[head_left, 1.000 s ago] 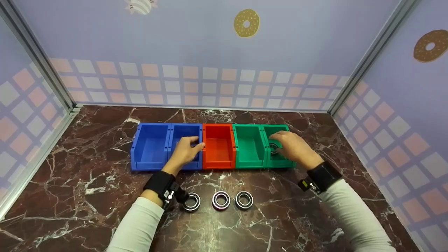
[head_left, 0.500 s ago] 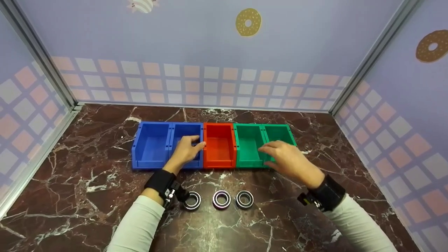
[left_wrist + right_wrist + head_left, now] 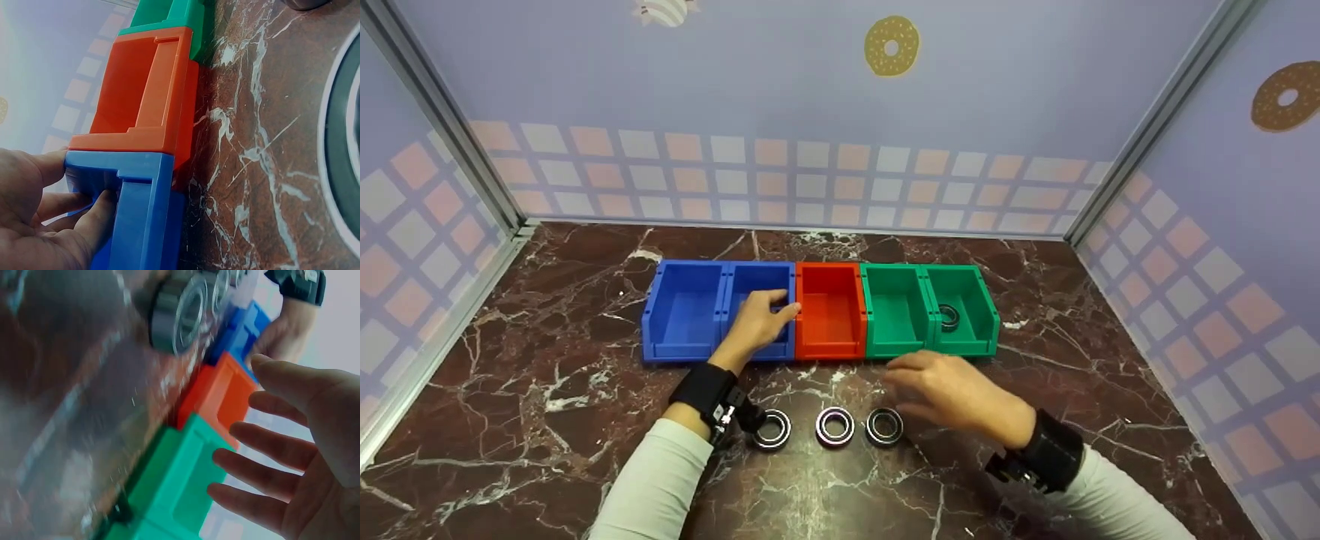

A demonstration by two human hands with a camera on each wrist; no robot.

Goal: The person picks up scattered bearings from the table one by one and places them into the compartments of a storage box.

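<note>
Bearings (image 3: 848, 427), 3 left of the spread right hand (image 3: 956, 394), 1 beyond it in a green bin (image 3: 967, 348). Pinching a blue bin (image 3: 135, 225) by its edge with the left hand (image 3: 760, 324).

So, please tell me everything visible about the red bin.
The red bin looks like glossy plastic, open-topped, with a low front wall. It stands upright on the table, between and touching a blue bin and a green bin. The left grip has its thumb at the left rim; contact is unclear.
</note>
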